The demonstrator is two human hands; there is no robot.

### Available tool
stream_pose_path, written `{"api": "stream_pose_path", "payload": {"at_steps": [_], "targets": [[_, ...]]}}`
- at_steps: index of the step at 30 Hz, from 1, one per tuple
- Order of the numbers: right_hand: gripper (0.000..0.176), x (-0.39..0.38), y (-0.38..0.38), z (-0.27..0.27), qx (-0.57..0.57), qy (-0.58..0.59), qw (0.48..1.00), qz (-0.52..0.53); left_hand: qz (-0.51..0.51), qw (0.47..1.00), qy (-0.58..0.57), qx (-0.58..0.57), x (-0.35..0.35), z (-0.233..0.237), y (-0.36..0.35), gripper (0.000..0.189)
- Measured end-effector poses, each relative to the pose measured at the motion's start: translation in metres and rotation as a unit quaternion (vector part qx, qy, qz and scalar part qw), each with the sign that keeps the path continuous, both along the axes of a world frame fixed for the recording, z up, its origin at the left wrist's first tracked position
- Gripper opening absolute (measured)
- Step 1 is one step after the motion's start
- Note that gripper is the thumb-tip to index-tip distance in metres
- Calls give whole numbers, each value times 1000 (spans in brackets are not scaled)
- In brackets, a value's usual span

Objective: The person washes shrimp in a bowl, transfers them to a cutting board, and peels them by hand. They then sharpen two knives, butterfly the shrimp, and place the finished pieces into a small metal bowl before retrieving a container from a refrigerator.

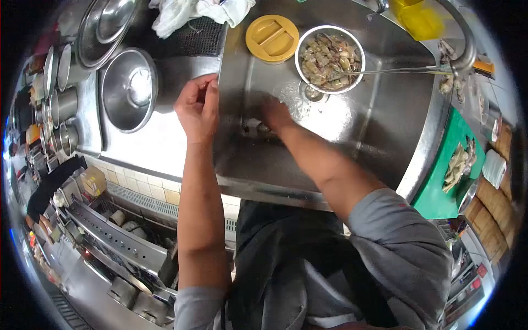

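My left hand (199, 109) is raised at the sink's left rim, its fingers curled in toward the thumb. Whatever it may hold is hidden. Down inside the steel sink (379, 157), my right hand (275, 114) is smeared by motion, so its fingers do not show clearly. Small pale bits (258, 128) lie on the sink floor just below it. Beyond my right hand, a steel bowl full of raw shrimp (331, 58) stands in the sink near the drain (313, 93). A round yellow lid-like piece with a crossbar (272, 38) is left of that bowl.
A steel bowl (129, 89) rests on the left counter, with white cloths (201, 12) behind. A curved faucet (467, 38) arches in from the right. A green cutting board (440, 176) with shrimp-like pieces (461, 164) lies right of the sink. Stove equipment (118, 236) stands lower left.
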State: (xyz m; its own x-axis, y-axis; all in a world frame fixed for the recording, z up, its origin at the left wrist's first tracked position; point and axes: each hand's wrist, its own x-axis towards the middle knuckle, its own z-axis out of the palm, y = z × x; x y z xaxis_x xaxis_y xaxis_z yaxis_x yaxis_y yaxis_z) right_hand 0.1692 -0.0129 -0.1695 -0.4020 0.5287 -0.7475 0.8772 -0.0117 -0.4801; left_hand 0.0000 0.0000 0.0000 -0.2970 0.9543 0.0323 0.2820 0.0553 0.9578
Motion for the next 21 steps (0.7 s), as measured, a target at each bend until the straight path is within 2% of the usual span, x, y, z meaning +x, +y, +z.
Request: {"api": "stream_pose_path", "payload": {"at_steps": [2, 3, 5, 7, 8, 10, 11, 12, 13, 14, 15, 16, 19, 21], "targets": [[39, 1, -24, 3, 156, -77, 981, 83, 7, 998, 63, 6, 5, 11, -7, 11], [39, -14, 15, -31, 190, -65, 977, 72, 4, 996, 79, 40, -6, -7, 19, 11], [36, 4, 5, -37, 125, -8, 991, -48, 28, 1000, -8, -11, -1, -2, 12, 11], [35, 35, 4, -22, 98, 2, 994, -50, 19, 1000, -16, -2, -2, -9, 9, 11], [36, 57, 11, -10, 79, 20, 996, -47, 24, 1000, 11, -5, 1, -9, 10, 11], [38, 100, 27, 14, 144, 70, 986, -45, 27, 999, 37, -1, 10, -2, 12, 12], [39, 117, 38, 24, 177, 86, 979, -53, 29, 993, 114, 5, 20, 0, 16, 12], [38, 129, 55, 56, 148, 70, 983, -82, 32, 981, 191, 12, 31, 2, 20, 12], [37, 143, 69, 90, 117, 52, 985, -112, 5, 989, 145, 37, 46, -4, 27, 15], [38, 159, 73, 101, 178, 80, 976, -101, -86, 984, 147, 58, 65, -3, 33, 24], [36, 166, 77, 133, 188, 64, 973, -115, -168, 949, 260, 52, 91, 11, 39, 34], [36, 172, 83, 158, 207, 78, 970, -103, -233, 922, 304, 53, 121, 17, 45, 38], [36, 197, 99, 185, 245, 65, 964, -83, -310, 909, 265, 86, 192, 7, 67, 34], [37, 211, 98, 195, 255, 45, 963, -72, -294, 931, 211, -45, 220, 13, 79, 33]]}}
